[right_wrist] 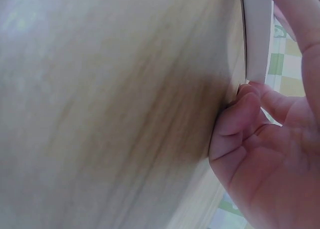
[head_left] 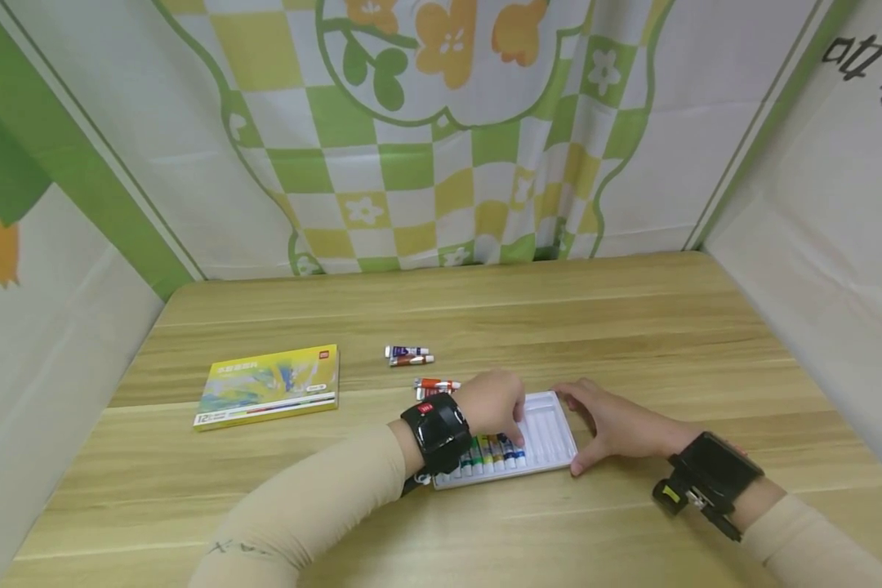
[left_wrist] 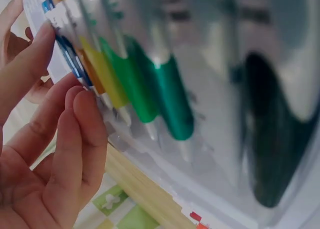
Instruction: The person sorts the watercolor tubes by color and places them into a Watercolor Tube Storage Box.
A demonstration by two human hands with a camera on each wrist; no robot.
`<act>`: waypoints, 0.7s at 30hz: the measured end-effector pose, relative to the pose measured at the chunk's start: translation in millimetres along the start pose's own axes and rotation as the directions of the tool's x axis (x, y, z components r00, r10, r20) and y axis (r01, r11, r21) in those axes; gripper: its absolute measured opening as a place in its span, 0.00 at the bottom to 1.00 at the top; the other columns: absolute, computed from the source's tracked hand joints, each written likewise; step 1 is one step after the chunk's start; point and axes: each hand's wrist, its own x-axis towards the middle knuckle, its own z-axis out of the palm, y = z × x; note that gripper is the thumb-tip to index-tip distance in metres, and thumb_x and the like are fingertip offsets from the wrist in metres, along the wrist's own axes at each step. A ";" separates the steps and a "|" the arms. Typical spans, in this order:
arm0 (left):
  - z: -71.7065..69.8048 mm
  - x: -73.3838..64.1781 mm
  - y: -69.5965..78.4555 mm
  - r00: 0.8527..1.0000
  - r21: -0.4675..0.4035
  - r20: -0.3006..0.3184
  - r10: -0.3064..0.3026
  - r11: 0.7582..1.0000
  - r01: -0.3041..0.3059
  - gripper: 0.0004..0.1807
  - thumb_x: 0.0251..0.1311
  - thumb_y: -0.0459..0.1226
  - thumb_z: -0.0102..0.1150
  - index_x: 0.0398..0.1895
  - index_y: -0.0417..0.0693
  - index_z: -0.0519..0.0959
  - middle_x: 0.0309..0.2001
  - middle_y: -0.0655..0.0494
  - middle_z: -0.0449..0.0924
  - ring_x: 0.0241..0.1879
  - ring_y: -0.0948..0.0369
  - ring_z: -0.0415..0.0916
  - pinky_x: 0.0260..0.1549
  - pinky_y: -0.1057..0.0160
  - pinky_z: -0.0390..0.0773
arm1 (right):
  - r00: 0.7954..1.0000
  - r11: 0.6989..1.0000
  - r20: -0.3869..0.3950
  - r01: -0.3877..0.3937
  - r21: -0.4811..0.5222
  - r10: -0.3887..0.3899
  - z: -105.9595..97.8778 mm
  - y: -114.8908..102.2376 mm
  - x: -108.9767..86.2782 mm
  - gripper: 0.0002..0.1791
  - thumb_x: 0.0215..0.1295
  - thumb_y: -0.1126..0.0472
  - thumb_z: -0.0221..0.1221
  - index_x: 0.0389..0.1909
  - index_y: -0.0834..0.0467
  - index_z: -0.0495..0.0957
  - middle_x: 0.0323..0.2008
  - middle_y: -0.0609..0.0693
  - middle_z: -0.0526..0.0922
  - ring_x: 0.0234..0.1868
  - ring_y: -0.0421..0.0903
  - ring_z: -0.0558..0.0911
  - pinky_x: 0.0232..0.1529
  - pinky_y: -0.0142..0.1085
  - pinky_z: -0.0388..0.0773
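A white plastic tray [head_left: 549,426] lies on the table, its left part filled with a row of small paint tubes and its right slots bare. My left hand [head_left: 494,403] reaches over the row. In the left wrist view, its thumb and fingertips pinch a blue paint tube [left_wrist: 74,61] at both ends, beside an orange, a yellow and green tubes [left_wrist: 127,81]. My right hand [head_left: 625,423] holds the tray's right end, thumb at the near corner and fingers at the far one. The right wrist view shows its curled fingers [right_wrist: 235,121] low against the tabletop by the tray wall [right_wrist: 258,36].
A yellow paint box [head_left: 268,385] lies at the left of the wooden table [head_left: 559,318]. Behind the tray are a purple tube [head_left: 409,351], a brown tube [head_left: 412,360] and a red-orange tube [head_left: 438,384] with another close by. A checkered curtain [head_left: 441,180] hangs at the back.
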 end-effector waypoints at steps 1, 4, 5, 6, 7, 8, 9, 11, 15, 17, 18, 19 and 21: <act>-0.4 -0.3 0.4 1.000 0.005 -0.001 0.003 1.000 -0.003 0.16 0.45 0.39 0.84 0.17 0.49 0.80 0.20 0.62 0.75 0.23 0.64 0.72 0.24 0.69 0.71 | 1.000 1.000 -0.002 0.000 -0.002 0.000 -0.4 -0.4 0.1 0.63 0.41 0.45 0.82 0.72 0.72 0.60 0.59 0.62 0.71 0.60 0.57 0.73 0.65 0.58 0.69; -1.1 -1.7 1.7 1.000 0.025 -0.001 0.013 1.000 -0.013 0.17 0.45 0.39 0.83 0.18 0.49 0.79 0.20 0.62 0.75 0.24 0.64 0.71 0.25 0.69 0.71 | 1.000 1.000 -0.010 0.005 -0.012 -0.005 -0.6 -1.0 0.1 0.63 0.40 0.45 0.82 0.71 0.72 0.60 0.58 0.60 0.72 0.58 0.56 0.74 0.63 0.57 0.70; -0.9 -2.2 1.8 1.000 0.036 0.000 0.016 0.999 -0.016 0.16 0.46 0.40 0.83 0.18 0.49 0.80 0.21 0.62 0.75 0.24 0.64 0.71 0.25 0.69 0.71 | 1.000 1.000 -0.011 0.007 -0.016 -0.007 -0.1 -0.9 -0.1 0.63 0.40 0.45 0.82 0.71 0.72 0.61 0.57 0.60 0.72 0.57 0.55 0.73 0.63 0.56 0.71; -0.5 -2.8 1.8 1.000 0.047 0.002 0.018 0.999 -0.018 0.16 0.46 0.40 0.83 0.19 0.49 0.80 0.21 0.62 0.76 0.24 0.64 0.72 0.25 0.68 0.71 | 1.000 1.000 -0.011 0.012 -0.017 -0.012 0.6 -0.8 -0.3 0.62 0.40 0.45 0.82 0.71 0.72 0.61 0.57 0.59 0.72 0.57 0.54 0.73 0.62 0.55 0.72; -0.6 -3.0 1.7 1.000 0.059 0.001 0.022 0.998 -0.022 0.15 0.46 0.41 0.83 0.21 0.49 0.81 0.22 0.62 0.76 0.25 0.64 0.72 0.26 0.68 0.71 | 1.000 1.000 -0.012 0.016 -0.018 -0.016 0.3 -0.7 -0.3 0.62 0.40 0.44 0.82 0.71 0.72 0.61 0.56 0.59 0.72 0.56 0.53 0.73 0.62 0.54 0.72; -0.7 -3.2 1.5 1.000 0.071 0.001 0.024 0.997 -0.024 0.14 0.46 0.41 0.83 0.23 0.48 0.83 0.24 0.63 0.77 0.26 0.64 0.72 0.27 0.68 0.71 | 1.000 1.000 -0.012 0.020 -0.019 -0.020 0.1 -0.5 -0.4 0.62 0.40 0.44 0.81 0.71 0.72 0.61 0.56 0.58 0.72 0.56 0.53 0.73 0.61 0.53 0.72; -0.7 -3.4 1.1 1.000 0.082 0.003 0.025 0.996 -0.025 0.14 0.46 0.42 0.83 0.25 0.49 0.84 0.25 0.63 0.77 0.26 0.64 0.72 0.27 0.68 0.71 | 1.000 1.000 -0.010 0.023 -0.019 -0.024 -0.1 -0.4 -0.5 0.62 0.41 0.44 0.81 0.71 0.72 0.61 0.56 0.58 0.72 0.55 0.52 0.73 0.61 0.53 0.73; -0.8 -3.5 0.0 0.999 0.098 0.007 0.031 0.995 -0.031 0.14 0.47 0.43 0.82 0.30 0.49 0.86 0.28 0.63 0.78 0.28 0.65 0.72 0.28 0.67 0.72 | 1.000 0.999 -0.008 0.027 -0.019 -0.028 -0.5 -0.3 -0.7 0.62 0.41 0.44 0.81 0.71 0.72 0.61 0.56 0.58 0.72 0.56 0.53 0.73 0.61 0.52 0.73; -1.4 -4.3 -3.2 0.999 0.081 0.026 0.048 0.995 -0.050 0.13 0.50 0.42 0.80 0.35 0.49 0.86 0.30 0.63 0.78 0.29 0.65 0.72 0.29 0.68 0.72 | 1.000 0.999 -0.005 0.025 -0.019 -0.025 0.2 -0.4 -1.1 0.62 0.42 0.44 0.81 0.71 0.72 0.61 0.58 0.60 0.72 0.58 0.55 0.73 0.62 0.54 0.72; -2.5 -4.4 -6.2 0.997 0.053 0.032 0.064 0.996 -0.066 0.11 0.52 0.40 0.79 0.34 0.49 0.85 0.29 0.63 0.77 0.30 0.65 0.72 0.29 0.68 0.72 | 1.000 1.000 -0.003 0.021 -0.020 -0.021 0.5 -0.5 -1.0 0.62 0.42 0.45 0.81 0.71 0.72 0.61 0.58 0.60 0.72 0.58 0.56 0.73 0.62 0.55 0.72; -3.9 -4.7 -7.7 0.997 0.034 0.035 0.070 0.997 -0.071 0.10 0.54 0.40 0.78 0.34 0.50 0.85 0.29 0.63 0.76 0.30 0.65 0.72 0.29 0.68 0.71 | 1.000 1.000 -0.003 0.020 -0.021 -0.020 0.5 -0.6 -0.8 0.62 0.42 0.45 0.81 0.71 0.72 0.61 0.58 0.60 0.72 0.58 0.56 0.73 0.62 0.55 0.72; -5.8 -5.3 -9.3 0.997 0.013 0.035 0.074 0.997 -0.075 0.09 0.55 0.39 0.77 0.33 0.50 0.85 0.29 0.63 0.76 0.30 0.65 0.72 0.30 0.68 0.72 | 1.000 1.000 -0.004 0.020 -0.022 -0.020 0.6 -0.7 -0.6 0.62 0.42 0.45 0.81 0.71 0.72 0.61 0.58 0.60 0.72 0.58 0.56 0.73 0.62 0.55 0.72; -9.8 -6.3 -13.8 0.996 -0.033 0.024 0.085 0.996 -0.084 0.07 0.57 0.37 0.76 0.32 0.50 0.84 0.28 0.63 0.76 0.30 0.65 0.72 0.31 0.68 0.72 | 1.000 1.000 -0.003 0.018 -0.023 -0.019 0.6 -1.0 -0.2 0.62 0.42 0.44 0.81 0.71 0.72 0.61 0.58 0.60 0.72 0.58 0.56 0.73 0.62 0.55 0.73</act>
